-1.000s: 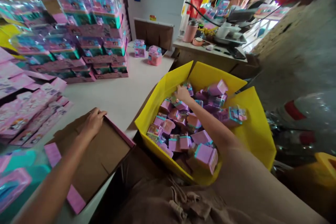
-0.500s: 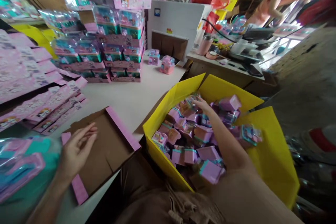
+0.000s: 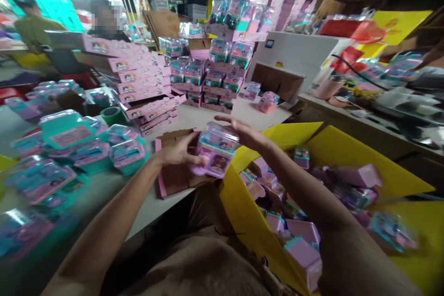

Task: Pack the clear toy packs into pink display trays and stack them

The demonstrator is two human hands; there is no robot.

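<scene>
My left hand (image 3: pixel 177 151) grips a small purple plastic case (image 3: pixel 218 151) with a teal band and a clear lid, its thumb across the front. Beside the lid, my right hand (image 3: pixel 248 133) has its fingers stretched out; whether it touches the case I cannot tell. Behind and below the case lies a shallow brown cardboard tray (image 3: pixel 173 176) with pink edges, partly hidden by my left hand. Under my right forearm stands a yellow carton (image 3: pixel 244 215) holding several similar purple cases (image 3: pixel 303 256), lying jumbled.
Teal cases with clear lids (image 3: pixel 128 153) cover the table's left side. Pink printed trays (image 3: pixel 138 78) are stacked behind them, next to piled filled trays (image 3: pixel 218 74). Two cases (image 3: pixel 268 101) stand near a white panel (image 3: pixel 291 53). People (image 3: pixel 38 27) sit at the back left.
My right hand has come up out of the yellow carton toward the tray. The purple case is now in my left hand, above the tray. The view has swung left.
</scene>
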